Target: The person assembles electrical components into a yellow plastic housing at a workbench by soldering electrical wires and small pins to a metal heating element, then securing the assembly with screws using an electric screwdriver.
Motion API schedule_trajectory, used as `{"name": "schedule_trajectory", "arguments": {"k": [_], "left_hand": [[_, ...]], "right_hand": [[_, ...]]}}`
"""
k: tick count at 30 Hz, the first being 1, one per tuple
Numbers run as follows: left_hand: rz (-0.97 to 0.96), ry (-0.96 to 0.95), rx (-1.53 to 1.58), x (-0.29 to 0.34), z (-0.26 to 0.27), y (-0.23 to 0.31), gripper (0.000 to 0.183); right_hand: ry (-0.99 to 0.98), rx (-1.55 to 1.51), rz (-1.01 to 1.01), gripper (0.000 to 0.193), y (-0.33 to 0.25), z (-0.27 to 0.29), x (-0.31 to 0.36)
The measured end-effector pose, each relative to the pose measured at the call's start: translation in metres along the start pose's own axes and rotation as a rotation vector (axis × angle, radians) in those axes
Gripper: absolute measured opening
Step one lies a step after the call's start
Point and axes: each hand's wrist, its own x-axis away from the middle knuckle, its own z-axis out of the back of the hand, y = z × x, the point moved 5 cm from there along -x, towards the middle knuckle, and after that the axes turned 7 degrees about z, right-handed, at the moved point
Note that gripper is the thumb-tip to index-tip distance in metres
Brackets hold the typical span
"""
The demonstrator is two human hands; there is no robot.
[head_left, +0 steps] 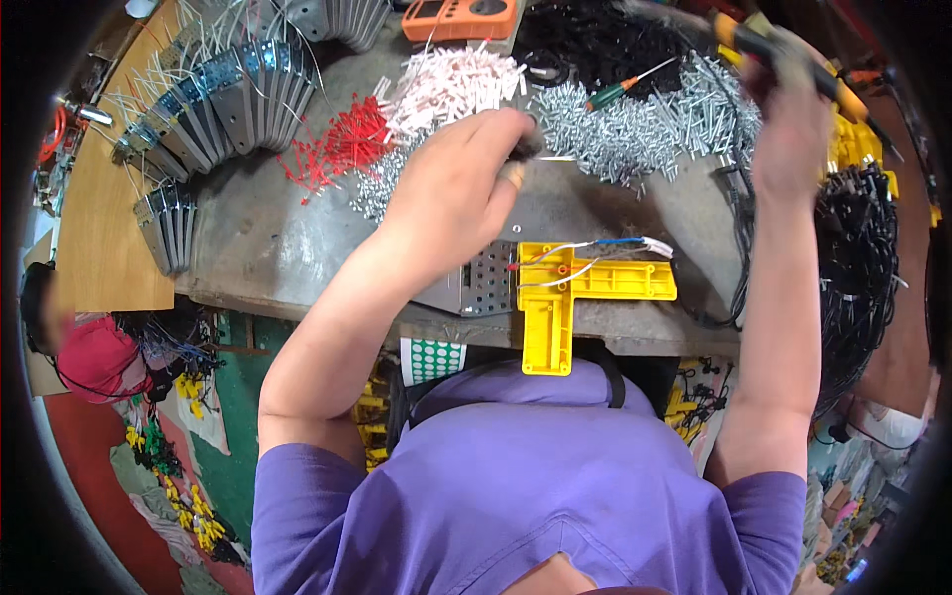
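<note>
My left hand (456,183) is above the middle of the bench, its fingers curled round a small dark piece (528,142) I cannot make out fully. At the upper right, my right hand (790,134) is smeared by motion, wrapped round a tool with a black and orange handle (841,94); its kind is unclear. Below the hands lies a yellow T-shaped plastic housing half (620,281), ribbed inside, its short arm overhanging the bench edge. A grey perforated metal plate (489,283) meets its left side. White and blue wires (607,244) run across the housing.
Piles of red sleeves (347,141), white sleeves (451,84) and silver screws (620,134) cover the back. A green-handled screwdriver (610,94) rests on the screws. Metal plates with wires (238,94) fan out left; black cables (858,278) hang right. An orange meter (458,18) stands behind.
</note>
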Motion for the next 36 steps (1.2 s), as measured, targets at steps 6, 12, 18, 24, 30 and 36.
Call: {"name": "schedule_trajectory", "arguments": {"k": [6,12,18,24,30,36], "left_hand": [[0.048,-0.096,0.112,-0.019,-0.026,0.001,0.027],[0.218,-0.497,0.476,-0.034,-0.05,0.011,0.028],[0.181,-0.69,0.621,-0.031,-0.069,0.041,0.038],[0.111,-0.518,0.666,-0.038,-0.079,0.04,0.033],[0.266,-0.558,0.734,-0.013,-0.05,0.04,0.038],[0.27,-0.454,0.532,0.022,-0.034,0.022,0.04]], "right_hand": [[-0.041,0.066,-0.17,0.019,0.099,-0.063,-0.054],[-0.123,-0.117,-0.75,0.034,0.13,-0.072,-0.041],[-0.476,0.199,-0.327,0.026,0.027,-0.059,0.024],[-0.227,-0.115,-0.747,0.027,-0.02,-0.015,0.115],[-0.428,0.04,-0.771,0.015,-0.045,-0.021,0.136],[-0.461,0.008,-0.773,0.005,-0.043,-0.021,0.138]]}}
